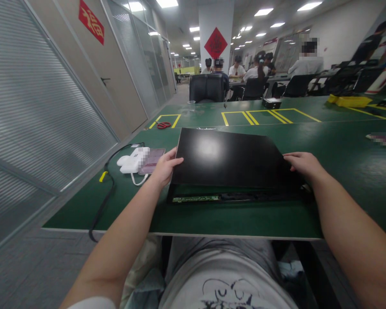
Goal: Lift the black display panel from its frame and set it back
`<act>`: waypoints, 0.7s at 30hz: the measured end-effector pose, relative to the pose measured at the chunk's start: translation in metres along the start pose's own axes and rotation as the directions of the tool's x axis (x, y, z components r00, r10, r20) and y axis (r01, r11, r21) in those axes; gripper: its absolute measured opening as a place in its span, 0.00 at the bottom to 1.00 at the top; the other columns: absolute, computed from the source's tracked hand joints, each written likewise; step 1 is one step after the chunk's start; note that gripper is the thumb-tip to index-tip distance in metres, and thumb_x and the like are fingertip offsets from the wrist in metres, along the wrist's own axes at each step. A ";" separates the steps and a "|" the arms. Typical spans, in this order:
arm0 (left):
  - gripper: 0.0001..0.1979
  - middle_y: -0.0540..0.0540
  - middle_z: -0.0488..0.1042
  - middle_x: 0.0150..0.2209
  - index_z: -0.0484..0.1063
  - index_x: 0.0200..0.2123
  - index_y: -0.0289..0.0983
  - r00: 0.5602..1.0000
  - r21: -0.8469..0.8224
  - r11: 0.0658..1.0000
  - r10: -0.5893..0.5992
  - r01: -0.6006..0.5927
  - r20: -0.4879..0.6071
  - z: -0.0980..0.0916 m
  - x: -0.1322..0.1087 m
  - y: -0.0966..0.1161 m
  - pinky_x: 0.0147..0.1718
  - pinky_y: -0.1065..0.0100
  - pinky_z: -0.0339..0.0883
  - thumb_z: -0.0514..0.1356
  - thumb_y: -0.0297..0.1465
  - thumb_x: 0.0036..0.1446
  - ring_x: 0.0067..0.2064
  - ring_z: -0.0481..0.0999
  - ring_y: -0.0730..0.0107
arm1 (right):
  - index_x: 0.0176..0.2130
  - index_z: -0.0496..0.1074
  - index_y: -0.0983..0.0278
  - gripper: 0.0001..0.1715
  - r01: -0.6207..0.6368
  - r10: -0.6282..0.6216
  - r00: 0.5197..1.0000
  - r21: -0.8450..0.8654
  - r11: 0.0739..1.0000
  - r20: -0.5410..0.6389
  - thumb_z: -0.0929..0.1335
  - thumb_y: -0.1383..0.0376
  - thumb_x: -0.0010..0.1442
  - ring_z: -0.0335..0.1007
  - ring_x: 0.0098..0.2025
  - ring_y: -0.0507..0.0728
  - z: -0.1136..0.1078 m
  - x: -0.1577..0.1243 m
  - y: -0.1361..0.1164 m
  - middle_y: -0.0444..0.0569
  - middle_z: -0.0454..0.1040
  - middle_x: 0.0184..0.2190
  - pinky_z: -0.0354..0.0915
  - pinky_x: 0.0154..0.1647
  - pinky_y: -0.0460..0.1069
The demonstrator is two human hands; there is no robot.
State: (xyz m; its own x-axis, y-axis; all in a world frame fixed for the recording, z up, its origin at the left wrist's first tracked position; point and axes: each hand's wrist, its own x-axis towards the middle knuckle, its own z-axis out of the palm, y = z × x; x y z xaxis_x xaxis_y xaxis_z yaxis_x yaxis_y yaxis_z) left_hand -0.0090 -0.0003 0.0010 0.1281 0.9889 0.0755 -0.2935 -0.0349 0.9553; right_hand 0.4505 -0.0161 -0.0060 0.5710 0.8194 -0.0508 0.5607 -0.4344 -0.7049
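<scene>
A large flat black panel [227, 158] is tilted up at its near edge above a black frame holding a narrow green circuit strip [195, 199] on the green table [212, 219]. My left hand [165, 168] grips the panel's near left corner, thumb on top. My right hand [304, 165] holds the near right edge, fingers curled over it.
A white power adapter [132, 160] and a phone [152, 160] lie left of the panel, with a black cable [107, 193] running off the table edge. Red scissors [162, 125], a plastic cup [191, 105] and a small black box [271, 102] sit farther back. Several people sit at distant tables.
</scene>
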 end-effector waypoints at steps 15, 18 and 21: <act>0.31 0.42 0.83 0.57 0.83 0.52 0.39 0.982 0.025 0.983 0.184 -0.183 -0.042 0.000 0.000 -0.004 0.66 0.49 0.67 0.75 0.30 0.40 0.67 0.74 0.43 | 0.29 0.77 0.63 0.08 -0.058 0.099 0.990 0.353 0.934 -0.098 0.76 0.64 0.46 0.59 0.25 0.52 -0.002 0.003 0.000 0.42 0.66 0.19 0.57 0.26 0.49; 0.30 0.45 0.86 0.49 0.83 0.50 0.40 0.979 0.017 0.986 0.165 -0.164 -0.117 -0.007 0.004 -0.003 0.62 0.49 0.71 0.74 0.29 0.38 0.60 0.80 0.44 | 0.27 0.75 0.63 0.07 -0.029 0.081 0.993 0.492 0.870 -0.084 0.74 0.65 0.45 0.61 0.25 0.51 -0.002 0.001 -0.004 0.44 0.68 0.22 0.57 0.25 0.47; 0.27 0.46 0.87 0.45 0.83 0.47 0.39 0.971 -0.033 0.982 0.180 -0.187 -0.156 -0.013 0.009 0.000 0.60 0.51 0.72 0.72 0.30 0.38 0.57 0.82 0.44 | 0.30 0.76 0.62 0.07 -0.021 0.012 1.000 0.652 0.758 0.019 0.72 0.63 0.47 0.69 0.29 0.52 -0.005 -0.005 -0.012 0.46 0.75 0.27 0.65 0.28 0.47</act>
State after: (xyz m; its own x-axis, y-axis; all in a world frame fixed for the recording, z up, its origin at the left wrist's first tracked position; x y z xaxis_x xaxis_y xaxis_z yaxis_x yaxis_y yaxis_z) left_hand -0.0203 0.0101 -0.0020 -0.0759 0.9768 0.2005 -0.3434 -0.2144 0.9144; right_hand 0.4435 -0.0169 0.0061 0.5658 0.8214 -0.0726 0.0216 -0.1028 -0.9945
